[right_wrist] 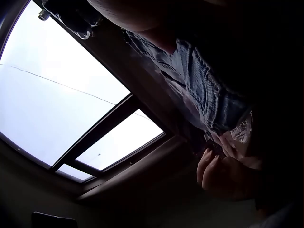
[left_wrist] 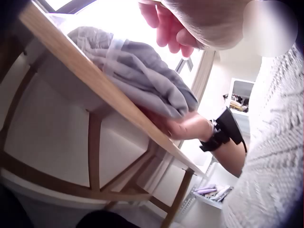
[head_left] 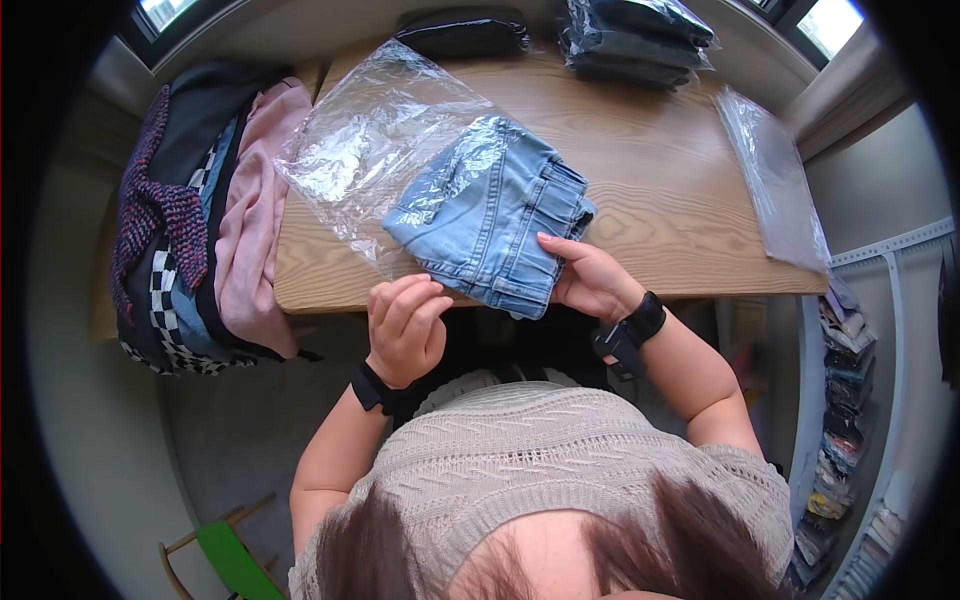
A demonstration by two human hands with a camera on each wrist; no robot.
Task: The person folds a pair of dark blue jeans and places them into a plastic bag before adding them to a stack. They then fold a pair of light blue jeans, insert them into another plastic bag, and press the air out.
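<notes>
Folded light-blue jeans (head_left: 490, 210) with a gathered waistband lie at the table's front edge, their far part inside a clear plastic bag (head_left: 350, 150). My right hand (head_left: 590, 278) grips the waistband corner, thumb on top and the other fingers hidden beneath. Just left of the jeans, my left hand (head_left: 408, 325) hovers at the near edge with its fingers loosely bent. Seen from the left wrist, the fingers of that left hand (left_wrist: 168, 28) hang above the jeans (left_wrist: 142, 76) with nothing between them. The right wrist view is dark, showing the jeans (right_wrist: 204, 85) and left hand (right_wrist: 228, 173).
A pile of clothes (head_left: 250, 200) sits at the table's left. Bagged dark garments (head_left: 640, 40) are stacked at the back, beside another dark bundle (head_left: 465, 32). Flat clear bags (head_left: 770, 175) lie along the right edge of the wooden table (head_left: 660, 180). Shelves (head_left: 850, 400) stand at right.
</notes>
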